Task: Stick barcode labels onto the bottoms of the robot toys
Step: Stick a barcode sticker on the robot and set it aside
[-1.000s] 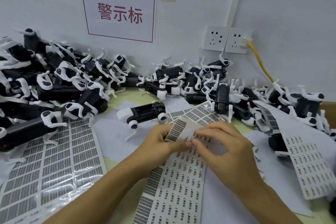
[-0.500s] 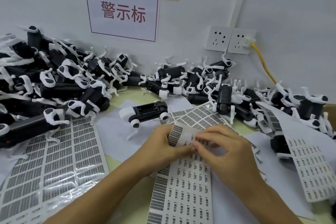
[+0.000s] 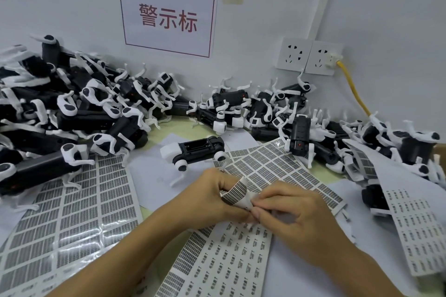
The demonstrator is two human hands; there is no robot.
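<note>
Label-peeling stage: left hand (image 3: pixel 217 196) bends up the barcode label sheet (image 3: pixel 218 265) edge, right hand (image 3: pixel 293 218) pinches a label there; one robot toy (image 3: pixel 195 150) lies belly-up just beyond, piled toys (image 3: pixel 72 113) apparently still unlabelled.

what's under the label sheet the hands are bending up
Under the bent label sheet lie the pale green tabletop, a white paper and another label sheet. Both hands hide what lies under its bent end.

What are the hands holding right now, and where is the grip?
Both hold the barcode label sheet at its curled-up top end: left hand pinches it from the left, right hand from the right.
</note>
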